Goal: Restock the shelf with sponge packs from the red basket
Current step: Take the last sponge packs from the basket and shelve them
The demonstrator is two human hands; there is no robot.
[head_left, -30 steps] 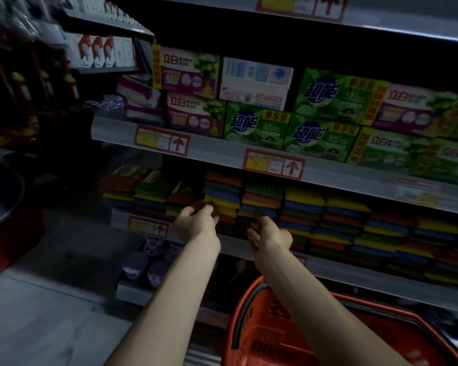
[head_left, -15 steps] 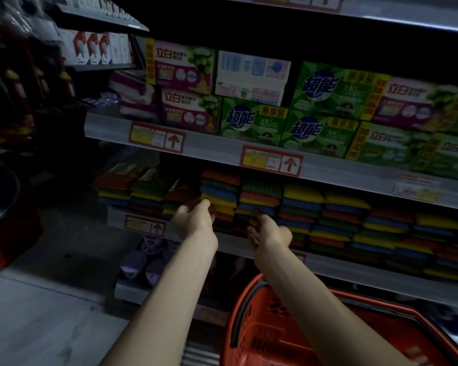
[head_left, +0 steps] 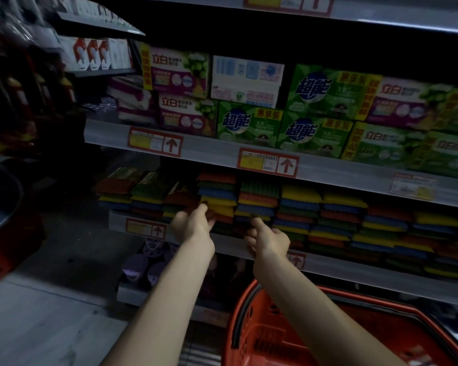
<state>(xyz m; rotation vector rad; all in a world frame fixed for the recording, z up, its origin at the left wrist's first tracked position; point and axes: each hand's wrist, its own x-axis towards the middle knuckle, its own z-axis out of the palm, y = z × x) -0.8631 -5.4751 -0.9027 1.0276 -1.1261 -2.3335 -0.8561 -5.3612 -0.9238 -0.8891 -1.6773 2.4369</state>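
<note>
Stacks of coloured sponge packs [head_left: 299, 204] fill the middle shelf [head_left: 336, 269]. My left hand [head_left: 192, 225] reaches into the stack left of centre, its thumb on top and fingers curled round the edge of a dark reddish sponge pack [head_left: 224, 218]. My right hand [head_left: 270, 240] is just to the right, its index finger stretched out and touching the front of the same stack; the other fingers hang relaxed. The red basket [head_left: 238, 326] sits below my right forearm at the bottom right, and its inside is too dark to make out.
Boxes of soap [head_left: 251, 125] line the shelf above, over red price tags [head_left: 267, 162]. Purple items [head_left: 140, 265] stand on the lowest shelf. A dark round pan [head_left: 0, 202] juts in at the left. Grey floor [head_left: 43, 320] lies at the lower left.
Both hands have stayed at the front of the sponge stack. The right index finger has stretched out towards the packs, and the view has shifted slightly.
</note>
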